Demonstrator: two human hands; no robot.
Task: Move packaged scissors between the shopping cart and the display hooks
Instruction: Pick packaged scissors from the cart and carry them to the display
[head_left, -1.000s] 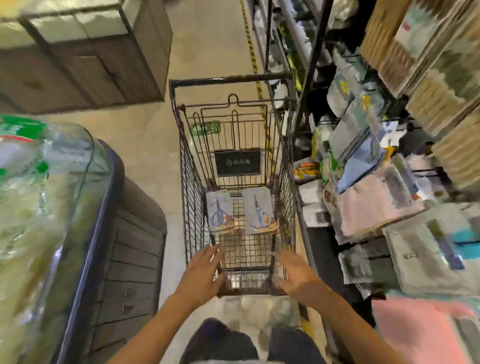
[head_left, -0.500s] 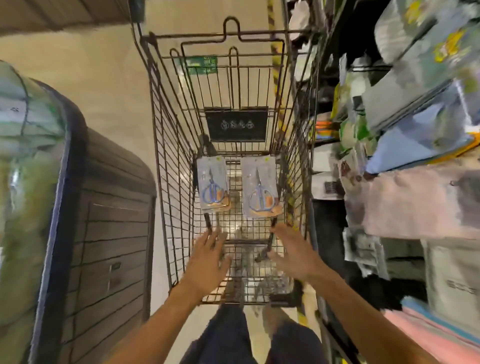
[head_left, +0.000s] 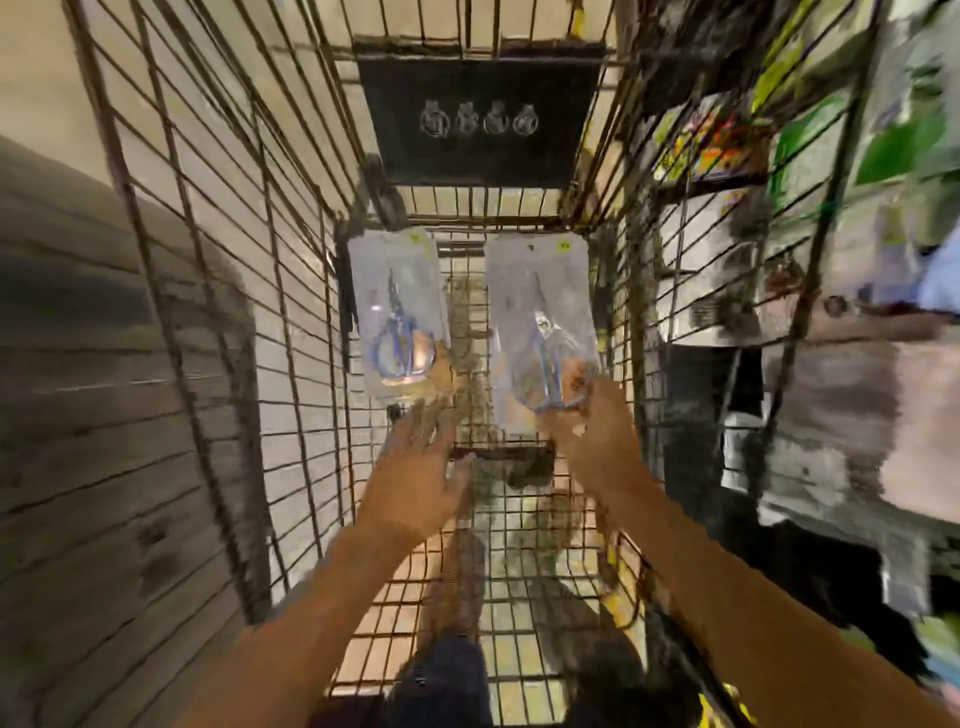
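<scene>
- Both hands have dipped deeper into the cart (head_left: 218, 291) since before.
- The right hand (head_left: 597, 441) pinches the right scissors pack (head_left: 540, 322).
- The left hand (head_left: 415, 483), fingers spread, holds nothing near the left scissors pack (head_left: 397, 312).
- Nothing is hung up yet.

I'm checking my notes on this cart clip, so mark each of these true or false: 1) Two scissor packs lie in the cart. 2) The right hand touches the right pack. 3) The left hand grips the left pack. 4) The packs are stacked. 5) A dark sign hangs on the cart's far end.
1) True: left pack and right pack lie in the cart.
2) True: the right hand reaches its lower edge.
3) False: the left hand, fingers spread, is short of it.
4) False: they lie side by side, apart.
5) True: the sign.
</scene>
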